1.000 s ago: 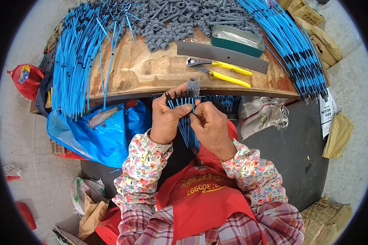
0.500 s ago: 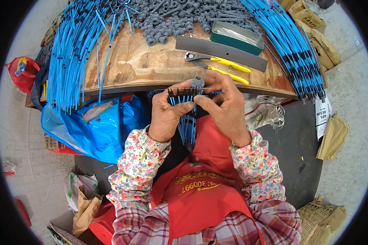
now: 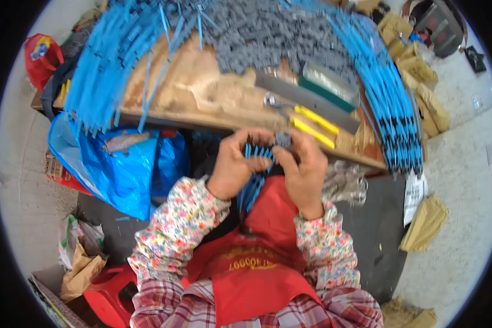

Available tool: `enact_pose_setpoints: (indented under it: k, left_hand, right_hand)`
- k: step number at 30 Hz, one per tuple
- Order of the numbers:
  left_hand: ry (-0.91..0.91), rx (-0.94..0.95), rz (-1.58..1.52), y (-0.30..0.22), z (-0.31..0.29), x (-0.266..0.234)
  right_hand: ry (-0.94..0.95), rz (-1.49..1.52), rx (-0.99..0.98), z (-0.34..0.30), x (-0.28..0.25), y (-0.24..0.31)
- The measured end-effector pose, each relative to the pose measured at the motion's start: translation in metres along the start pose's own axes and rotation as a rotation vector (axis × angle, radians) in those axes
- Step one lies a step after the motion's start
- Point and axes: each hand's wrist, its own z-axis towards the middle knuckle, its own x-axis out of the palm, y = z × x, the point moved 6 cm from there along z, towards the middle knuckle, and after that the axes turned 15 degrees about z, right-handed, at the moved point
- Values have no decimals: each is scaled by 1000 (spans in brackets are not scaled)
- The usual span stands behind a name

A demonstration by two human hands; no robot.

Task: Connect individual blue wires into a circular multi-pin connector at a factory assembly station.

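Both hands busy rn, just off the near edge of the wooden table (image 3: 224, 104). L hand (image 3: 227, 170) is closed round a bunch of thin blue tubes (image 3: 251, 191), thumb laid across them, tops in a row nearest the table & the rest running back away from it. R hand (image 3: 305, 177) is right alongside, grasping a grey fitting (image 3: 282, 140) btwn thumb & fingers, also just off the table's near edge. Bit blurry tbh, so can't tell exactly where the R fingertips land.

On the table: yellow-handled pliers (image 3: 313, 134) by its near edge, R of middle, w/ a flat metal bar (image 3: 311, 102) just behind & an open green box (image 3: 329, 92) behind that. Big heap of grey parts (image 3: 279, 33) at the table's back. Blue tube pile (image 3: 106, 71) on its L side, a 2nd tube pile (image 3: 385, 93) down its R side, both poking over the near edge. Blue plastic bag (image 3: 120, 180) sits below the table's L front.
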Motion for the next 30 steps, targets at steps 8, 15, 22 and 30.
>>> enact_pose_setpoints:
  k: [8, 15, 22, 30]
  left_hand:
    - [59, -118, -153, 18, -20, 5]
    - [18, -90, -43, 13, -10, 1]
    - [-17, 45, -97, 12, -5, 12]
    - [-35, 12, -165, 19, -12, 14]
  right_hand:
    - [-12, 159, -31, -19, 3, 10]
    - [25, 168, -30, -1, -2, -5]
    - [28, 256, 3, -2, -8, -25]
    - [88, 256, 60, -10, -8, -25]
